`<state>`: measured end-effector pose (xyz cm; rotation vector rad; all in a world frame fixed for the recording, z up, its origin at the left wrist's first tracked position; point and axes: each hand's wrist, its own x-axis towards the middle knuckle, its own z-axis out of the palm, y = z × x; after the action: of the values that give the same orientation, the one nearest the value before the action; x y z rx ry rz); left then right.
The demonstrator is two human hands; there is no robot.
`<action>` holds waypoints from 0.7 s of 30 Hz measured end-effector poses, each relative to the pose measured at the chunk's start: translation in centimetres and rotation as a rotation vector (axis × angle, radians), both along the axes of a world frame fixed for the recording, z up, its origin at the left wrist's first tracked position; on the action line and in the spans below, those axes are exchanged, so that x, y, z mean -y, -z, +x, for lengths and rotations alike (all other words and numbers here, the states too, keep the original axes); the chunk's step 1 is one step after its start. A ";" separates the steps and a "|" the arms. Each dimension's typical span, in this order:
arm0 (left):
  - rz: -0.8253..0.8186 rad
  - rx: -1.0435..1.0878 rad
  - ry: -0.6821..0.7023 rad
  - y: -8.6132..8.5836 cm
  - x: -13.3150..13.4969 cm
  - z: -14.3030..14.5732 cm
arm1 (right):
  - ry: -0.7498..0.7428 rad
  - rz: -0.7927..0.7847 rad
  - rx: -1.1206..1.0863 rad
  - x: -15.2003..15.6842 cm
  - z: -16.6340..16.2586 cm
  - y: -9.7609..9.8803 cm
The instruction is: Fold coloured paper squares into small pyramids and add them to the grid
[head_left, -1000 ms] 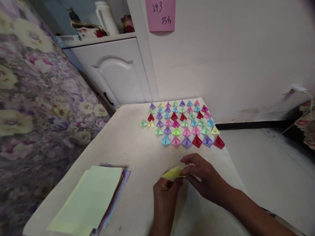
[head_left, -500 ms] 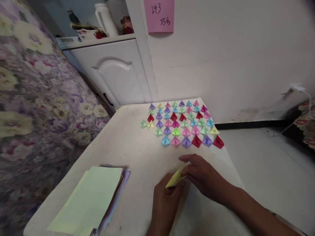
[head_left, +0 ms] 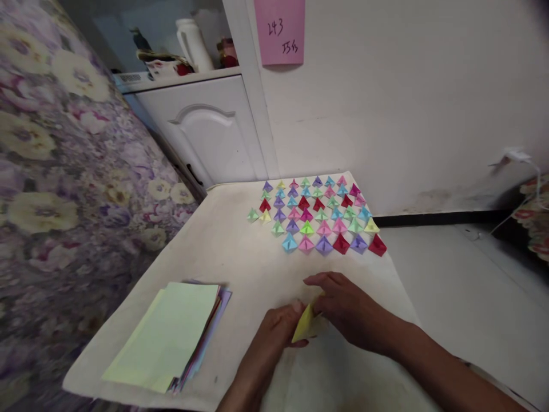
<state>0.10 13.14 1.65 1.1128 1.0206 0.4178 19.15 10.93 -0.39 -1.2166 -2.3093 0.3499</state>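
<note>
Between my hands, above the near part of the table, is a small folded piece of yellow paper (head_left: 304, 324). My left hand (head_left: 281, 324) grips its left side, thumb on top and fingers beneath. From the right, my right hand (head_left: 343, 300) pinches the paper's upper edge, with the index finger stretched out past it. Rows of small folded paper pieces (head_left: 323, 245) in many colours stand on the table beyond my hands. To the left lies a stack of coloured paper sheets (head_left: 171, 329), a pale green one on top.
The cream-covered table (head_left: 206, 240) meets a white wall (head_left: 386, 114) at the back. A floral curtain (head_left: 86, 200) hangs along the left, beside a white cabinet (head_left: 206, 131). A pink note (head_left: 281, 34) is stuck on the wall.
My left hand has turned and shifted, its thumb now on top of the yellow paper, which stands more upright. The right index finger reaches slightly further left. The camera view has shifted a little.
</note>
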 end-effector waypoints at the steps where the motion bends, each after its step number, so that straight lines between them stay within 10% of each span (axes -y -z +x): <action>1: 0.020 -0.002 0.003 0.1 0.0 0.0 | -0.003 0.003 0.009 0.1 0.0 0.0; 21: 0.480 -0.276 -0.045 3.6 -0.2 0.4 | -0.122 -0.021 0.106 0.9 -0.7 -1.6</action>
<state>0.51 13.36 -1.99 1.6120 1.2232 0.5748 18.48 10.07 1.21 -1.1316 -2.4835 0.3615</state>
